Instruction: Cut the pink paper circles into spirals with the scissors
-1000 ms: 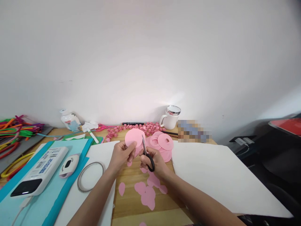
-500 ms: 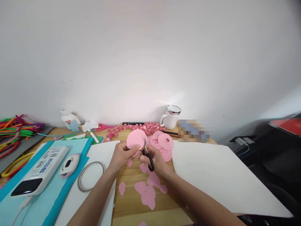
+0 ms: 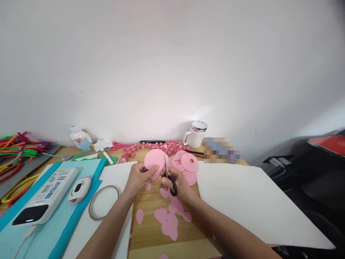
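A round piece of pink paper is pinched between the thumb and fingers of my left hand. My right hand grips black-handled scissors, whose blades point up at the right edge of the paper. Behind my right hand lies a pile of pink paper rings. Pink paper cut-outs, some petal-shaped, are scattered on the wooden table below my hands. Small pink rolled pieces are heaped beyond the paper.
White boards flank the work area. A white mug and a white bottle stand by the wall. At left are a roll of tape, a white power bank, teal sheets and coloured pipe cleaners.
The pink paper has shifted slightly left and down in my left hand's grip. The scissors have tilted a little, their blades still at the paper's right edge.
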`<state>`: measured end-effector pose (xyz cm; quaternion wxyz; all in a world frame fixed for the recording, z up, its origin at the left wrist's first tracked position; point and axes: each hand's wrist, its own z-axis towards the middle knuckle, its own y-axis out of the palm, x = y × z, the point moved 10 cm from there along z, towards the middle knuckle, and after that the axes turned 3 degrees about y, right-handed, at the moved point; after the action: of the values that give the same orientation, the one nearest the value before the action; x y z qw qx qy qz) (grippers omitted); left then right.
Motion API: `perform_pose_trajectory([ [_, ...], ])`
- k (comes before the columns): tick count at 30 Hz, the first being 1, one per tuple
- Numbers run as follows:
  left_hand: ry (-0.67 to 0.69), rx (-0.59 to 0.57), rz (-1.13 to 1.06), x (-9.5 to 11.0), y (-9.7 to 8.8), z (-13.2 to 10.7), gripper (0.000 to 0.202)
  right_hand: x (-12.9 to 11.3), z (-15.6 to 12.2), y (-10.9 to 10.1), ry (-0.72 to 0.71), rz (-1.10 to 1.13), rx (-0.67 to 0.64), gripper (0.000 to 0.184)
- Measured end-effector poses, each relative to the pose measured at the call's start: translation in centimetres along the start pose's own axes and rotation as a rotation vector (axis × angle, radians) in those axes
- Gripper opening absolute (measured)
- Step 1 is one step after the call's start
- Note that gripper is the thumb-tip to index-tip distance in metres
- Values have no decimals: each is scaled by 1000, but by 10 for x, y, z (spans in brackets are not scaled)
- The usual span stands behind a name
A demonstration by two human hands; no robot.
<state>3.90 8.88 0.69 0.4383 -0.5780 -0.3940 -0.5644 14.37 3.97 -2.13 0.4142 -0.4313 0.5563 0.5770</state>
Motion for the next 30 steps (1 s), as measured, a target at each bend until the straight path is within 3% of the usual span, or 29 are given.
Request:
perform_pose_trajectory([
  [8, 59, 10, -58, 9, -1, 0, 30, 6, 0, -1, 16, 15, -4, 20],
  [13, 23, -20, -151, 8, 5, -1, 29, 6, -1, 4, 31, 11, -26, 21],
  [20, 9, 14, 10, 2, 0, -1, 42, 8, -3, 10, 62, -36, -84, 22],
  [30, -11, -37, -26, -5, 2, 0, 29, -5, -1, 8, -5, -56, -69, 30],
])
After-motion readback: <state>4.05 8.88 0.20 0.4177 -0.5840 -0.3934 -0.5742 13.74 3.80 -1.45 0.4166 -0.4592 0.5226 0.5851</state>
